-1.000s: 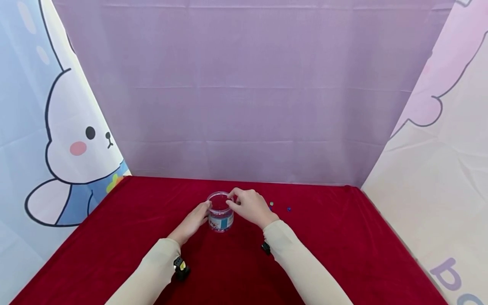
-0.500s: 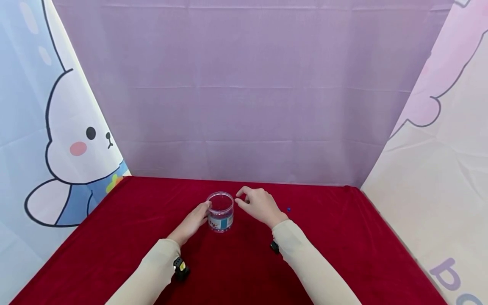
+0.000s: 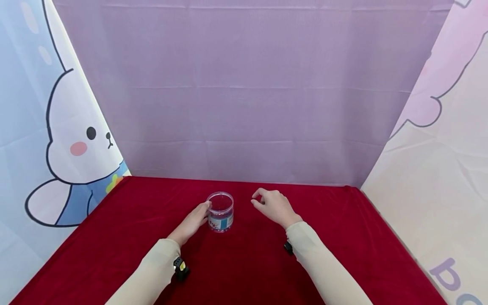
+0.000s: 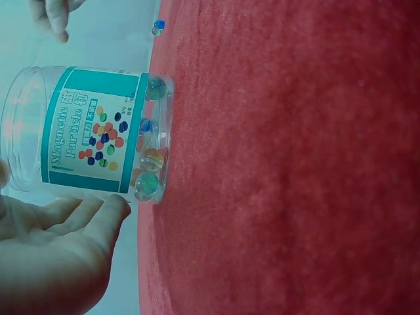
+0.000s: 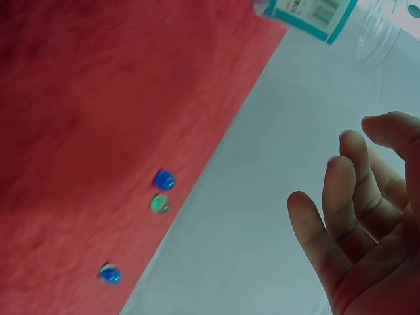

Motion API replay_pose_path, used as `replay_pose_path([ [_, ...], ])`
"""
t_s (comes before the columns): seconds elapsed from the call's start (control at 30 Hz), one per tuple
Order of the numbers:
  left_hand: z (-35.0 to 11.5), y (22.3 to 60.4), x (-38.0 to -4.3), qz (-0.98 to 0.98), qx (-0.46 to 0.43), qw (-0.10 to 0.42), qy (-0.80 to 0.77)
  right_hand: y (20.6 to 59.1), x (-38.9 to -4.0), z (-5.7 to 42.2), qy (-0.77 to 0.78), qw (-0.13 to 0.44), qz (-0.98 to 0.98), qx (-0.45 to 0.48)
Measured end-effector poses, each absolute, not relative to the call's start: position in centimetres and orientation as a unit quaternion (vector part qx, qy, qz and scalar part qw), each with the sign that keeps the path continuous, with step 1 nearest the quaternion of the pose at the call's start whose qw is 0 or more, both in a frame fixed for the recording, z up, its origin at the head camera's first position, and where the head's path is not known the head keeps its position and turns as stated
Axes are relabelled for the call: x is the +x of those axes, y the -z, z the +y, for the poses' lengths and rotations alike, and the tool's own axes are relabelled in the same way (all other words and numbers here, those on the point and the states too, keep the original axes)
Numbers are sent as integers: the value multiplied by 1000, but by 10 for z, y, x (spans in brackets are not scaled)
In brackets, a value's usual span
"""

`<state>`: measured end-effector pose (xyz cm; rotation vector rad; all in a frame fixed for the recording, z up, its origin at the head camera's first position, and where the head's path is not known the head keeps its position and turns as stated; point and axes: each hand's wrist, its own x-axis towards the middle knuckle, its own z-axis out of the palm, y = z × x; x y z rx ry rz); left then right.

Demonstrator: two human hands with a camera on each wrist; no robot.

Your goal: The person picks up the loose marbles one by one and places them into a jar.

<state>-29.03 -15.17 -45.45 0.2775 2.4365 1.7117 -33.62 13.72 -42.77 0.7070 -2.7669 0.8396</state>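
Note:
A clear plastic jar (image 3: pixel 220 221) without a lid stands upright on the red cloth. Its teal and white label (image 4: pixel 95 128) faces the left wrist camera, and several glass marbles (image 4: pixel 147 183) lie at its bottom. My left hand (image 3: pixel 193 220) holds the jar from the left, fingers along its side and thumb up by the rim. To the right of the jar, my right hand (image 3: pixel 276 207) is in the air with fingers loosely bent and nothing between them. The right wrist view shows two blue marbles (image 5: pixel 164 180) and a greenish one (image 5: pixel 159 204) loose on the cloth.
The red cloth (image 3: pixel 236 267) covers the table up to a lilac curtain (image 3: pixel 244 97) at the back. Printed hangings stand on both sides, the left one with a cartoon rabbit (image 3: pixel 76 127).
My right hand has moved away from the jar's rim to the right, over the spot where loose marbles showed earlier. The left hand and the jar have stayed in place.

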Motion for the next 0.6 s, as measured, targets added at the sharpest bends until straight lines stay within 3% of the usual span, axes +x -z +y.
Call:
replay_pose_path([
  [0.6, -151, 458, -291, 814, 84, 78, -569, 445, -339, 171, -273, 80, -936, 205],
])
